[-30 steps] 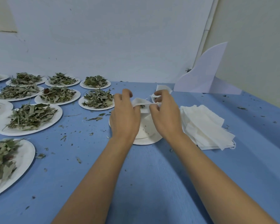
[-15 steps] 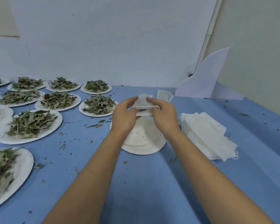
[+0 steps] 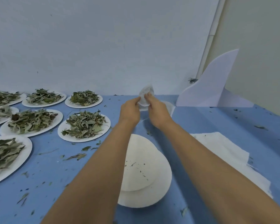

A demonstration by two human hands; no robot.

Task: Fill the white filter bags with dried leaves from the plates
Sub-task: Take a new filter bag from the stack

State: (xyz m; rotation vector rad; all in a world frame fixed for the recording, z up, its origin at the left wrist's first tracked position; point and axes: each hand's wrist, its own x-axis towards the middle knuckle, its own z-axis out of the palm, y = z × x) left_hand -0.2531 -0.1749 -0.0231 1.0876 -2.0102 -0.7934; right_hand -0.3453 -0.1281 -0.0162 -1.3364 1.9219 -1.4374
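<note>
A small white filter bag (image 3: 145,95) is raised above the far part of the blue table. My left hand (image 3: 131,109) pinches its left edge and my right hand (image 3: 157,110) pinches its right edge. A thin string hangs below the bag between my hands. Under my forearms lies a white plate (image 3: 145,178) holding only a few leaf crumbs. Another filter bag (image 3: 169,106) lies on the table behind my right hand. Several plates of dried leaves (image 3: 84,125) fill the left side.
A stack of flat white filter bags (image 3: 229,156) lies at the right of the plate. A white folded card (image 3: 212,88) stands at the back right by the wall. Leaf crumbs are scattered over the blue table (image 3: 233,120).
Both hands have lifted the filter bag up and away from the plate toward the far wall. The view has tilted, so the plate now lies nearer under my forearms.
</note>
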